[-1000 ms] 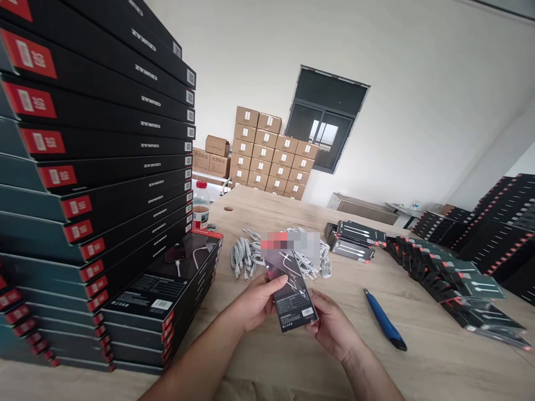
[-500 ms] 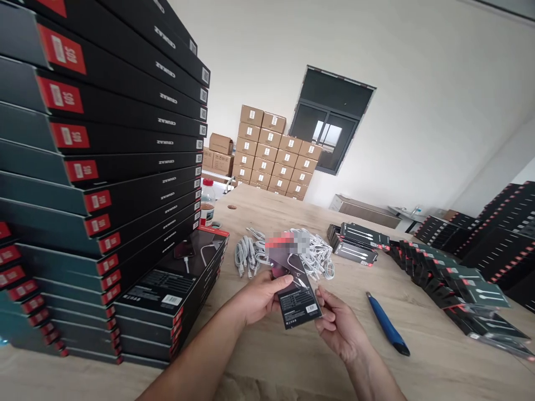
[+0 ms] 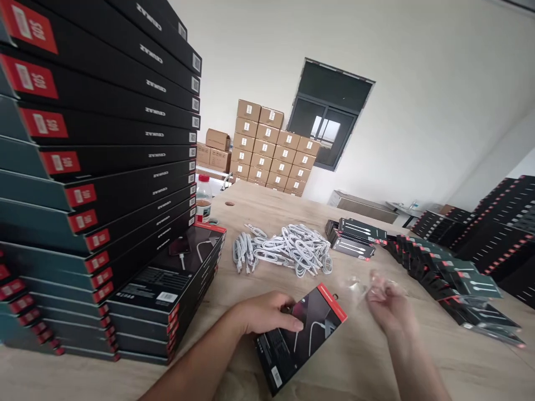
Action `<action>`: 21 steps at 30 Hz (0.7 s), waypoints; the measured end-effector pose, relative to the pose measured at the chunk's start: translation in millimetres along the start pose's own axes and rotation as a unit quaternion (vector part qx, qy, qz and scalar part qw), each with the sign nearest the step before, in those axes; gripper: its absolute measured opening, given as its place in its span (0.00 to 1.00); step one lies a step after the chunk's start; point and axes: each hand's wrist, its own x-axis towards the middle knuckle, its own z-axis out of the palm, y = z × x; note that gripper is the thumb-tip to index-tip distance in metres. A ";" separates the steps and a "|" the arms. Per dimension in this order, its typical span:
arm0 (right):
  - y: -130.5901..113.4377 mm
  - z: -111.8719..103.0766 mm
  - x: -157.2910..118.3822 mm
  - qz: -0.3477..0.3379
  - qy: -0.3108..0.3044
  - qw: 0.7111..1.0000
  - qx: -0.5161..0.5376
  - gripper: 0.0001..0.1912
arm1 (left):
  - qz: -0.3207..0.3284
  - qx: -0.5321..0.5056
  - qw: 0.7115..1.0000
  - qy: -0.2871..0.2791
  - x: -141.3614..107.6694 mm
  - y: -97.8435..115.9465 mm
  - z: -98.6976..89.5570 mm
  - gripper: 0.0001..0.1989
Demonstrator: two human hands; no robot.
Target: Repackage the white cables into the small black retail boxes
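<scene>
My left hand (image 3: 273, 317) grips a flat black retail box (image 3: 311, 328) by its left side, thumb across the front. The box is tilted, with a red strip at its upper right end, a picture of a white cable and a barcode label at the lower end. My right hand (image 3: 388, 301) is off to the right above the table, smeared by motion, its fingers partly curled. Beside its fingertips is a blurred, clear scrap that looks like plastic (image 3: 354, 285); whether the fingers touch it I cannot tell. Beyond the box lies a pile of coiled white cables (image 3: 298, 248).
Tall stacks of black boxes (image 3: 125, 139) rise at the left, with a lower stack (image 3: 167, 278) before them. A red-capped bottle (image 3: 203, 197) stands behind. More packages (image 3: 359, 231) and a spread row (image 3: 451, 273) lie at the right. Cartons (image 3: 271, 147) are piled by the wall.
My right hand has left the box and moved right. The box has come nearer and turned, its red end now pointing up and right. The blue tool on the right is no longer visible.
</scene>
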 end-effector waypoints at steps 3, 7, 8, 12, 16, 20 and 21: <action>-25.2 -10.3 3.1 -0.076 0.046 0.996 0.009 0.18 | 0.007 -0.027 0.999 0.041 1.4 -3.4 -2.3 0.16; -17.2 0.9 -7.1 -0.116 0.053 0.992 -0.010 0.17 | 0.030 -0.096 0.988 0.117 14.9 -9.5 1.7 0.22; -10.6 7.6 -11.6 -0.119 0.041 0.992 -0.021 0.16 | 0.039 -0.111 0.984 0.133 18.3 -10.3 2.4 0.23; 10.6 34.4 -33.4 -0.153 0.000 0.984 -0.091 0.18 | 0.084 -0.151 0.964 0.200 25.4 -9.7 0.7 0.23; 24.9 49.4 -53.4 -0.213 -0.056 0.911 -0.348 0.23 | 0.119 -0.161 0.951 0.237 25.7 -7.1 -1.4 0.21; 54.1 58.9 -67.7 -0.145 -0.170 0.838 -0.499 0.29 | 0.141 -0.142 0.951 0.235 25.1 -4.0 3.0 0.20; 62.2 60.9 -70.6 -0.123 -0.195 0.820 -0.523 0.30 | 0.146 -0.135 0.953 0.229 24.8 -3.1 4.6 0.20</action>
